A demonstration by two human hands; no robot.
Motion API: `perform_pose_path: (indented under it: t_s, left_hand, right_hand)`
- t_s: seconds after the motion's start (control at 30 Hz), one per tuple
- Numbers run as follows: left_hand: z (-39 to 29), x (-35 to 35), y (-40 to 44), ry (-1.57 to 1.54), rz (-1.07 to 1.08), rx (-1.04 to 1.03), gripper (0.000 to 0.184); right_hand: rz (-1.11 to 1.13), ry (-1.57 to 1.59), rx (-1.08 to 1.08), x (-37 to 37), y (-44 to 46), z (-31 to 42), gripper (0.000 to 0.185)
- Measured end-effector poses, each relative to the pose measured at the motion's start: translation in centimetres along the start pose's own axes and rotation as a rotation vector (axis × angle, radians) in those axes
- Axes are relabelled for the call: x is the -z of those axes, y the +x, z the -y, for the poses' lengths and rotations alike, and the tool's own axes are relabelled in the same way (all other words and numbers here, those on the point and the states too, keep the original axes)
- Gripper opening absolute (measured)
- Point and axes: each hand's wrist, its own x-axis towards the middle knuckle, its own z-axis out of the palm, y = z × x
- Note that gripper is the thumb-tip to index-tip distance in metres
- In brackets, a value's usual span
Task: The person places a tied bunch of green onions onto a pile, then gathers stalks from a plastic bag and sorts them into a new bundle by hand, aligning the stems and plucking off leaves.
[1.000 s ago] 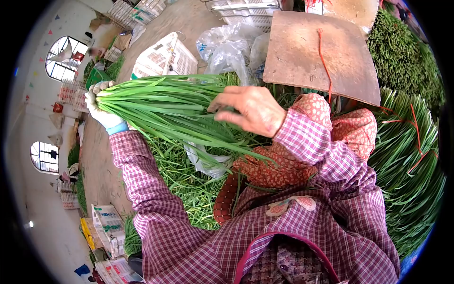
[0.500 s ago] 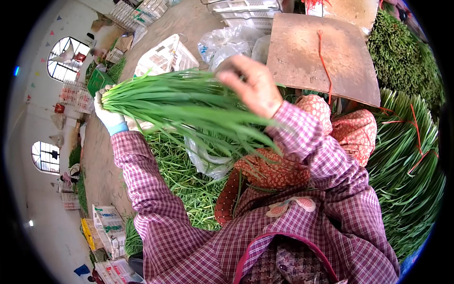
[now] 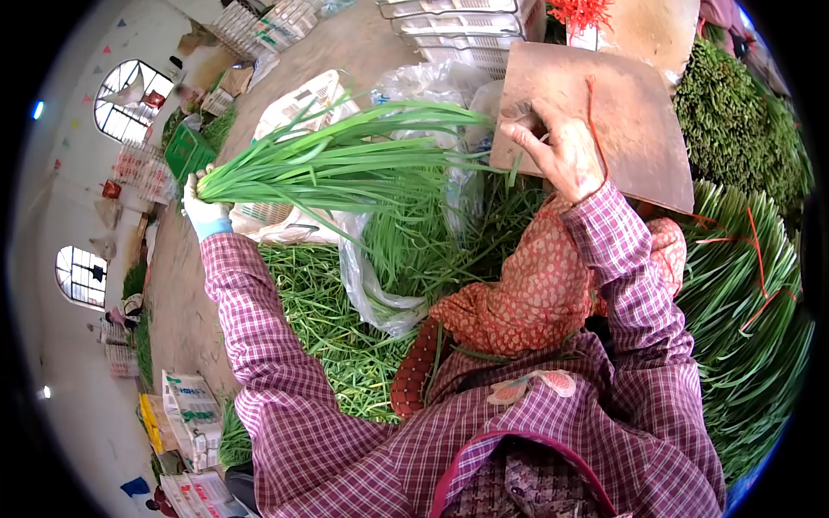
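Observation:
My left hand [image 3: 204,207], in a pale glove, is closed round the base of a bunch of long green leaves [image 3: 345,160]. The leaves spread to the right, over a plastic bag and a white crate. My right hand [image 3: 557,147] is bare and sits beyond the leaf tips, in front of a brown board [image 3: 635,112]. Its thumb and forefinger are curved with a gap between them, and nothing shows in it. A red tie [image 3: 592,112] lies on the board beside this hand.
Loose green leaves [image 3: 337,319] cover the ground below, around a clear plastic bag [image 3: 352,276]. Tied green bundles [image 3: 743,285] lie at the right. A white crate [image 3: 332,91] stands behind the bunch, with stacked crates [image 3: 458,26] farther back and a green crate [image 3: 187,151] at the left.
My right hand has moved right, away from the leaves and over the board. The bunch has swung up and fanned out, still in my left hand. The view has shifted slightly.

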Motion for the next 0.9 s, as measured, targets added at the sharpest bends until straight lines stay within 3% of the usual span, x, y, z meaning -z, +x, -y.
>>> perform_pose_path:
  t_s: [0.1,0.17,0.23,0.3,0.33,0.47,0.6,0.67,0.7,0.77,0.8,0.9]
  left_hand:
    - [-0.3,-2.0,-0.5,0.032,0.106,-0.1,0.019]
    - [-0.3,-6.0,-3.4,0.12,0.09,-0.216,0.014]
    - [0.0,-9.6,-6.7,0.247,0.199,-0.348,0.014]
    - [0.7,-13.6,-10.0,0.47,0.283,-0.554,0.014]
    - [1.3,-15.6,-12.3,0.529,0.314,-0.668,0.012]
    - [3.4,-21.4,-18.6,0.669,0.515,-0.758,0.011]
    - [3.9,-24.8,-23.7,0.576,0.71,-0.748,0.011]
    - [3.7,-26.0,-24.7,0.436,0.906,-0.701,0.012]
    - [4.0,-26.5,-24.9,0.336,1.0,-0.688,0.013]
    - [4.1,-28.0,-24.4,0.289,1.048,-0.773,0.02]
    - [3.6,-28.8,-23.8,0.144,1.16,-0.705,0.023]
    - [4.4,-31.2,-23.4,-0.1,1.169,-0.567,0.029]
  right_hand:
    - [-0.048,-0.018,0.025,0.2,0.6,2.2,0.035]
    - [-0.112,0.217,0.107,-0.4,1.4,3.9,0.038]
    - [-0.08,0.083,0.244,-1.8,2.3,5.1,0.064]
    - [0.052,0.106,0.249,-2.7,3.4,8.3,0.094]
    - [0.091,0.135,0.279,-3.8,4.0,9.2,0.103]
    - [0.06,0.28,0.327,-8.5,5.6,12.6,0.128]
    - [-0.082,0.467,0.317,-8.7,6.5,12.3,0.12]
    - [-0.251,0.522,0.36,-7.7,7.7,11.4,0.111]
    - [-0.399,0.502,0.429,-7.0,8.6,11.0,0.097]
    - [-0.563,0.425,0.57,-3.9,10.0,10.1,0.078]
    - [-0.639,0.303,0.623,-1.9,10.7,9.9,0.069]
    - [-0.764,-0.139,0.741,5.5,11.9,7.9,0.053]
